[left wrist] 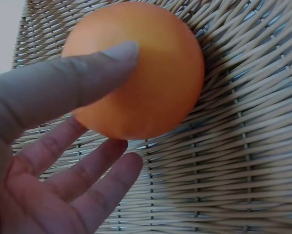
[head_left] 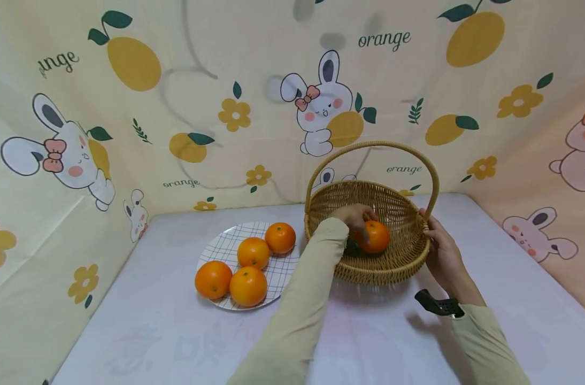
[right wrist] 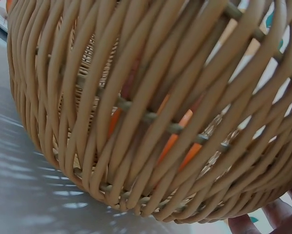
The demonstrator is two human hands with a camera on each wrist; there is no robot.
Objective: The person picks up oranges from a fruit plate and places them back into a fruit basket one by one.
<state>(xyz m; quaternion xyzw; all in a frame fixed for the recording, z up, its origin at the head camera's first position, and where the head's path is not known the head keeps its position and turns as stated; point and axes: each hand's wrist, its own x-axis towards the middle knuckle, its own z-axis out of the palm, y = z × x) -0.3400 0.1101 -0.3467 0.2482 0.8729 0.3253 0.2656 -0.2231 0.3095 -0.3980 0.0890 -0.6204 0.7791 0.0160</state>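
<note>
Inside a wicker basket with a tall hoop handle, my left hand holds an orange. The left wrist view shows the thumb laid across this orange and the fingers beneath it, with woven wicker all around. My right hand grips the basket's right side near the foot of the handle. In the right wrist view the basket's outer weave fills most of the picture, orange colour showing through the gaps, and a few fingertips of that hand are at the lower right corner.
Left of the basket, a white plate with a dark grid pattern carries several oranges. The white table is backed by a printed cloth with rabbits and fruit. A black band is on the right wrist.
</note>
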